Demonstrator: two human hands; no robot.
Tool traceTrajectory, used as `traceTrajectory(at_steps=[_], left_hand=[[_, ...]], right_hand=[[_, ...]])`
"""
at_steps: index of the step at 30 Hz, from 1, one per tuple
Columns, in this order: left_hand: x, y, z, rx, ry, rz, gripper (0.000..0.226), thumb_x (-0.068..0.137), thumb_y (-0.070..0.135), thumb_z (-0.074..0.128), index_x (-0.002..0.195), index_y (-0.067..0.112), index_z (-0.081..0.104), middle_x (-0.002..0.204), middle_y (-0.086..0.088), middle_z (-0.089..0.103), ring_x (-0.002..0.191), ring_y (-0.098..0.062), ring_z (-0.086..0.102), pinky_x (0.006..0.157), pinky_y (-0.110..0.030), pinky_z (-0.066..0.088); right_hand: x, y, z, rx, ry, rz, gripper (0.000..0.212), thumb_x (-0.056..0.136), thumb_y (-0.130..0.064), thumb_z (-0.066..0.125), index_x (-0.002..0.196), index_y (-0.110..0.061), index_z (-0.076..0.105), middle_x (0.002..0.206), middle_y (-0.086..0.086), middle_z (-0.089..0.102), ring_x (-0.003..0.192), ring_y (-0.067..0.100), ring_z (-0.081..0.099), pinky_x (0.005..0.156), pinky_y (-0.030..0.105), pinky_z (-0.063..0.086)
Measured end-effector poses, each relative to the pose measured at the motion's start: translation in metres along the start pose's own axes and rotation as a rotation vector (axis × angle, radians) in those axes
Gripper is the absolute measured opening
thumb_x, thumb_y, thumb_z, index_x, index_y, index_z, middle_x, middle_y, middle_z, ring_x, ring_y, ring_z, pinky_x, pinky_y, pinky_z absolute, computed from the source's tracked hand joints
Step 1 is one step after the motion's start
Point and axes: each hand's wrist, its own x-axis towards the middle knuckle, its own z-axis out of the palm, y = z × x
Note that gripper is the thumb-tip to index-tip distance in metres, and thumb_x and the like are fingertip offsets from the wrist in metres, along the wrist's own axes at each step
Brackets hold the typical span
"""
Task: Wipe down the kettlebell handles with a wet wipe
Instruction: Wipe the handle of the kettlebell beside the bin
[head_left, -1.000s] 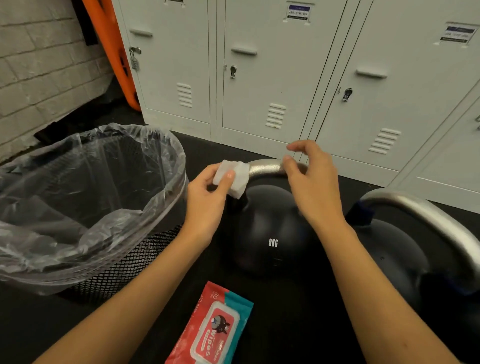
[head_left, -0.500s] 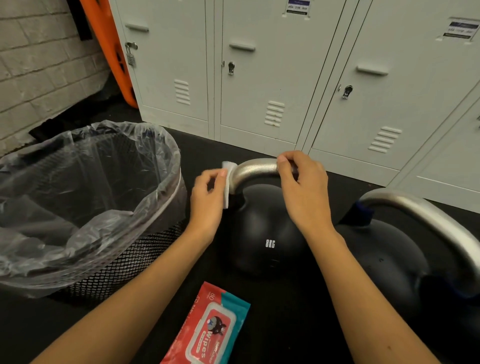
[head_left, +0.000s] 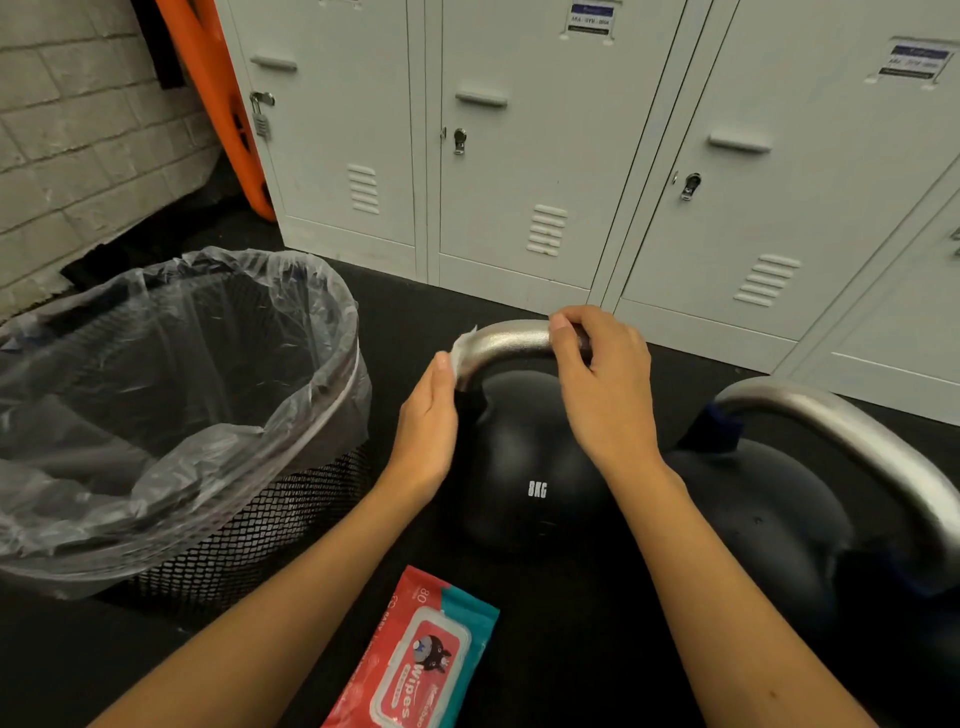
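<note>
- Two kettlebells stand on the black floor: the 8KG kettlebell (head_left: 524, 483) at centre, and a larger kettlebell (head_left: 769, 519) just beside it at 3 o'clock.
- Left hand (head_left: 428, 426) presses a white wet wipe (head_left: 464, 349) against the left bend of the silver handle (head_left: 511, 340), fingers straight and held together; the wipe folds over the metal.
- Right hand (head_left: 602, 384) grips the top of that handle at its right end, fingers curled over it.
- Larger kettlebell's handle (head_left: 852, 436) arcs toward 4 o'clock, untouched.
- Wipes pack (head_left: 415, 660), red and teal, lies flat at 6 o'clock.
- Mesh waste bin (head_left: 171, 426) with a clear liner sits at 9 o'clock.
- Grey lockers (head_left: 545, 156) fill 12 o'clock; an orange board (head_left: 218, 98) leans at 11.
</note>
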Motion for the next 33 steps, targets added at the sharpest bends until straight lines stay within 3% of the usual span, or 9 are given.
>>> traceTrajectory(at_steps=[3,8,12,14,17,20,22,27,33], left_hand=[[0.004,-0.005,-0.002,0.037,-0.027,-0.119,0.052,0.1,0.052,0.021,0.135,0.03,0.051,0.131,0.005,0.056,0.125,-0.01,0.048,0.11,-0.033,0.033],[0.021,0.048,0.004,0.071,-0.078,-0.15,0.038,0.098,0.038,0.031,0.096,0.016,0.062,0.096,-0.006,0.062,0.091,-0.019,0.056,0.079,-0.031,0.042],[0.017,0.057,0.014,0.358,-0.106,0.227,0.033,0.103,0.026,0.027,0.096,0.008,0.054,0.09,-0.002,0.052,0.087,-0.018,0.044,0.073,-0.029,0.033],[0.01,0.038,0.012,0.355,-0.07,0.383,0.034,0.105,0.031,0.023,0.113,0.017,0.053,0.104,0.006,0.05,0.096,-0.011,0.043,0.083,-0.022,0.035],[0.009,0.009,0.002,0.187,-0.078,0.305,0.041,0.103,0.044,0.018,0.13,0.032,0.046,0.12,0.011,0.051,0.113,-0.004,0.045,0.102,-0.026,0.035],[0.009,0.004,0.0,0.122,-0.114,0.218,0.041,0.102,0.049,0.016,0.123,0.035,0.049,0.119,0.008,0.053,0.115,-0.005,0.047,0.104,-0.035,0.038],[0.009,0.016,0.004,0.253,-0.063,0.289,0.039,0.104,0.04,0.02,0.119,0.022,0.051,0.112,0.007,0.052,0.109,-0.01,0.046,0.106,-0.038,0.035],[0.009,0.047,0.027,1.002,0.063,0.698,0.047,0.101,0.038,0.019,0.118,0.013,0.055,0.11,-0.004,0.058,0.114,-0.022,0.05,0.116,-0.053,0.014],[0.002,0.065,0.065,1.306,0.007,0.912,0.039,0.101,0.036,0.028,0.112,0.014,0.057,0.11,-0.006,0.062,0.123,-0.027,0.049,0.114,-0.061,0.012]], right_hand=[[-0.001,-0.002,-0.001,0.003,-0.007,0.0,0.025,0.101,-0.034,0.045,0.105,-0.021,0.065,0.093,-0.009,0.061,0.097,0.02,0.055,0.088,0.043,0.048],[0.0,-0.005,-0.007,0.076,-0.054,0.069,0.017,0.1,-0.031,0.048,0.105,-0.028,0.064,0.098,-0.012,0.061,0.103,0.013,0.054,0.088,0.026,0.044],[0.003,-0.008,-0.017,0.31,0.072,0.188,0.02,0.1,-0.023,0.048,0.103,-0.023,0.068,0.097,-0.018,0.065,0.093,-0.011,0.056,0.078,0.003,0.039],[0.003,-0.004,-0.023,0.315,0.146,0.231,0.02,0.101,-0.021,0.047,0.103,-0.022,0.067,0.094,-0.02,0.062,0.086,-0.02,0.052,0.074,-0.003,0.036],[0.0,0.004,-0.023,0.33,0.207,0.368,0.021,0.101,-0.021,0.047,0.105,-0.022,0.068,0.088,-0.019,0.059,0.08,-0.013,0.054,0.072,0.002,0.037],[-0.003,0.007,-0.02,0.436,0.297,0.526,0.022,0.1,-0.02,0.048,0.107,-0.022,0.068,0.09,-0.018,0.059,0.084,-0.004,0.053,0.078,0.015,0.037],[-0.004,0.006,-0.019,0.49,0.343,0.558,0.02,0.099,-0.018,0.049,0.106,-0.023,0.067,0.091,-0.017,0.06,0.087,-0.003,0.053,0.074,0.012,0.036],[-0.002,-0.001,-0.024,0.494,0.364,0.514,0.019,0.1,-0.019,0.048,0.105,-0.024,0.065,0.095,-0.016,0.061,0.088,-0.005,0.054,0.069,0.01,0.037],[-0.003,-0.002,-0.033,0.451,0.413,0.393,0.02,0.1,-0.017,0.048,0.105,-0.02,0.067,0.097,-0.016,0.066,0.086,-0.015,0.058,0.073,0.005,0.043]])
